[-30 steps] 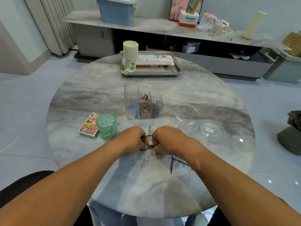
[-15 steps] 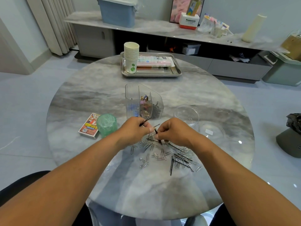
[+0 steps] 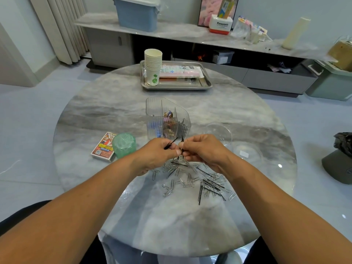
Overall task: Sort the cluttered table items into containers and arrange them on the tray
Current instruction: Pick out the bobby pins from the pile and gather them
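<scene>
Lifted off the counter (image 3: 171, 225) since a second ago, black hairpins (image 3: 170, 143) are pinched in left hand (image 3: 159, 155) and right hand (image 3: 202, 149) fingers, ready for the clear organizer (image 3: 167, 119).

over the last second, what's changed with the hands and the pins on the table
Both hands have lifted off the pile and moved toward the clear divided organizer. The left hand now pinches a black hairpin raised clear of the table, and the right hand pinches another. The heap of paper clips and loose hairpins, hidden under the hands before, now shows. The tray, cups, card box and green roll have not moved.
</scene>
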The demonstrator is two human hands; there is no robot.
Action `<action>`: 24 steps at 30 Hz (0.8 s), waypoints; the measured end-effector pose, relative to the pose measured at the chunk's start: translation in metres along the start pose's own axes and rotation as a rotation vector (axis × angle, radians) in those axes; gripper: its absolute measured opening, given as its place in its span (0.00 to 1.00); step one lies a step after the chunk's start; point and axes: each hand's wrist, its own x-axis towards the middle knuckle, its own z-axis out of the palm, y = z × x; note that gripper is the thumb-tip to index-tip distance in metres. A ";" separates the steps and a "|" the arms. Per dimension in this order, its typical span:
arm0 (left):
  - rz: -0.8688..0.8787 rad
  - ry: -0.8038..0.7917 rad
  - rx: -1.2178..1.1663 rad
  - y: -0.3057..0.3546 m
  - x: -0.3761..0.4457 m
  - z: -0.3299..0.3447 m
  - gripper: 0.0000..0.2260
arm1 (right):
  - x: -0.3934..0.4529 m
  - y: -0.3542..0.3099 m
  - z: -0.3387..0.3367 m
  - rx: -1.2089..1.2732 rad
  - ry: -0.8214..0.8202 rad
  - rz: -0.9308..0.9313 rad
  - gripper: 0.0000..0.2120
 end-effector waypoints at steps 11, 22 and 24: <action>-0.179 -0.177 -0.466 0.014 -0.004 0.001 0.31 | 0.002 -0.004 0.015 -0.033 -0.017 0.021 0.04; -0.277 0.124 -0.348 -0.002 0.007 -0.011 0.14 | 0.009 0.015 0.013 -1.059 0.137 -0.058 0.04; -0.298 0.149 -0.341 -0.004 0.010 -0.012 0.14 | 0.011 0.020 0.015 -1.141 0.142 -0.042 0.05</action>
